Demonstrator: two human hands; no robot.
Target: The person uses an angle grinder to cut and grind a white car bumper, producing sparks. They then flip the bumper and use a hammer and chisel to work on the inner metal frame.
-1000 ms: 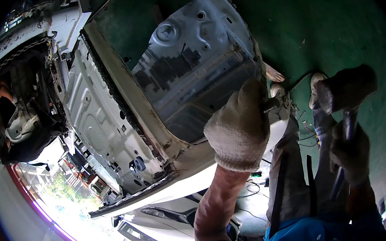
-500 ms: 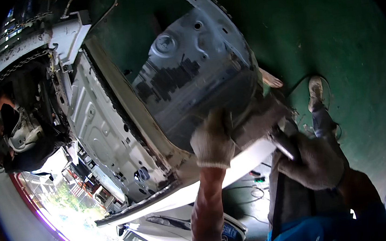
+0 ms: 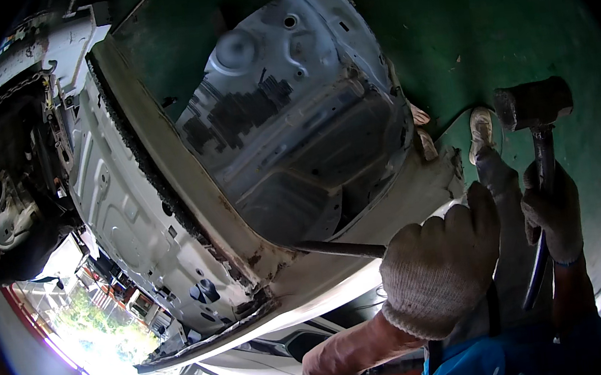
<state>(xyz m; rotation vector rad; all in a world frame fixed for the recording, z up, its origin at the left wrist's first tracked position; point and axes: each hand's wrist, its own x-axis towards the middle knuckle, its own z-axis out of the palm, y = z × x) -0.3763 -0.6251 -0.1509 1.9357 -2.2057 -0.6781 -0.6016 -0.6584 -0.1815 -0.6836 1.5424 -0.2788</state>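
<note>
My left hand [image 3: 441,268], in a pale knitted glove, is closed around a dark metal bar [image 3: 343,249]. The bar's far tip meets the inner corner of the rusty edge of a car body panel [image 3: 271,260]. To the right, my gloved right hand [image 3: 556,212] grips the dark handle of a mallet [image 3: 533,103], its blocky head raised above the fist. A big opening in the car body lies ahead of my left hand, with a grey inner panel [image 3: 309,128] marked by dark streaks. My left palm hides the bar's near end.
A light stamped panel [image 3: 113,214] with a ragged dark edge runs along the left. Beyond it are a chain [image 3: 9,94] and dark parts. My shoe [image 3: 481,132] stands on the green floor [image 3: 445,33]. A bare hand or foot [image 3: 419,115] shows beside the body.
The mallet has swung away to the right and up from beside my left hand. My left hand now appears farther right and nearer, with the bar exposed. The view has shifted.
</note>
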